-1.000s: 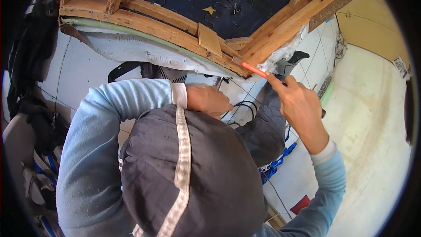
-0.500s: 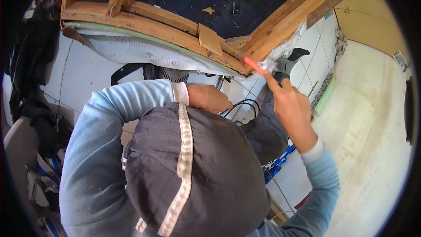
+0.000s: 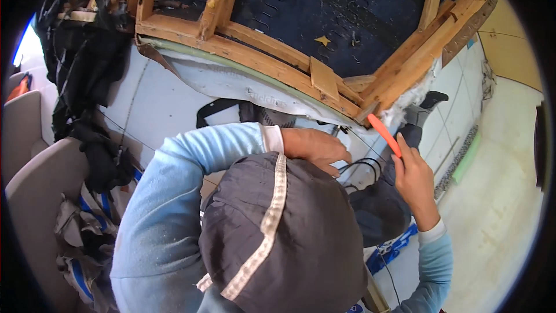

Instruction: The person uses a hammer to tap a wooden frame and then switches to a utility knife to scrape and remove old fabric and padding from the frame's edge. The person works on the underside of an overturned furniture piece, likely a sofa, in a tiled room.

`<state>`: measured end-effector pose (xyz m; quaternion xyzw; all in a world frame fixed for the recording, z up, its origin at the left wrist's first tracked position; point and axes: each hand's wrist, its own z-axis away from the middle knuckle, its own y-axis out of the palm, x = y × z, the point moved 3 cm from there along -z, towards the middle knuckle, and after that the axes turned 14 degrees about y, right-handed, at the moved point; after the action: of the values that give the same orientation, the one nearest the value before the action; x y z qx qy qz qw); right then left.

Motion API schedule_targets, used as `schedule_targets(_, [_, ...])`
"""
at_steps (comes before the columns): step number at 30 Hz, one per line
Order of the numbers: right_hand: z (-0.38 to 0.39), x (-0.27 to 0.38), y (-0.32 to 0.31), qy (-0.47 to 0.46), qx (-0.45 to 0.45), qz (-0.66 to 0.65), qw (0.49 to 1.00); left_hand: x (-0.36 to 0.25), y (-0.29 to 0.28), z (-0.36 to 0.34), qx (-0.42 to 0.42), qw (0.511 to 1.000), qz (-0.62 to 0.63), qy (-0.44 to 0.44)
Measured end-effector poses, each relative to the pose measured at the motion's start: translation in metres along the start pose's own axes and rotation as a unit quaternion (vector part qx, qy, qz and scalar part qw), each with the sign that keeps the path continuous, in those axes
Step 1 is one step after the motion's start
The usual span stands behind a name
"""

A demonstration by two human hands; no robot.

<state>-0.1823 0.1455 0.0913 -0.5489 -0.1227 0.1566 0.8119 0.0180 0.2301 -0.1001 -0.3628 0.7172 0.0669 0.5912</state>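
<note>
My right hand (image 3: 416, 181) grips an orange-handled tool (image 3: 384, 135) whose flat metal tip meets the near corner of a wooden furniture frame (image 3: 243, 52). White wadding (image 3: 412, 95) sticks out beside that corner. My left hand (image 3: 314, 148) is bent inward below the frame, its back toward me and fingers curled; what they hold, if anything, is hidden. Loose white fabric (image 3: 231, 85) hangs along the frame's near rail. Black cables (image 3: 365, 164) lie just right of my left hand. A dark, cloth-covered rounded shape (image 3: 284, 237) with a pale strip fills the space between my arms.
Dark sheeting with wavy springs (image 3: 324, 17) lies inside the frame. Black cloth (image 3: 87, 75) hangs at the left above a grey-brown padded seat (image 3: 43, 185). Crumpled blue-and-white material (image 3: 84, 255) lies beside it. A green strip (image 3: 466, 159) rests on the floor at right.
The scene has shifted right and down in the picture as my view turned. The orange tool, blurred before, now shows sharply, still at the frame corner. My left hand stays curled below the frame.
</note>
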Motion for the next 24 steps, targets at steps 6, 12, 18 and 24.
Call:
schedule_targets(6, [-0.001,0.009,0.017,0.008,-0.076,-0.279,0.957,-0.048,-0.073,0.057,-0.213,0.936,-0.279,-0.012])
schedule_targets(12, [0.02,0.003,0.075,0.157,0.037,-0.501,0.85,-0.06,-0.088,0.088,-0.211,0.834,-0.444,-0.249])
schedule_targets(18, [0.054,-0.004,0.117,0.187,0.03,-0.556,0.809,-0.067,-0.096,0.095,-0.159,0.845,-0.447,-0.248])
schedule_targets(24, [0.086,-0.025,0.149,0.195,-0.05,-0.564,0.801,-0.077,-0.105,0.097,-0.179,0.836,-0.459,-0.24])
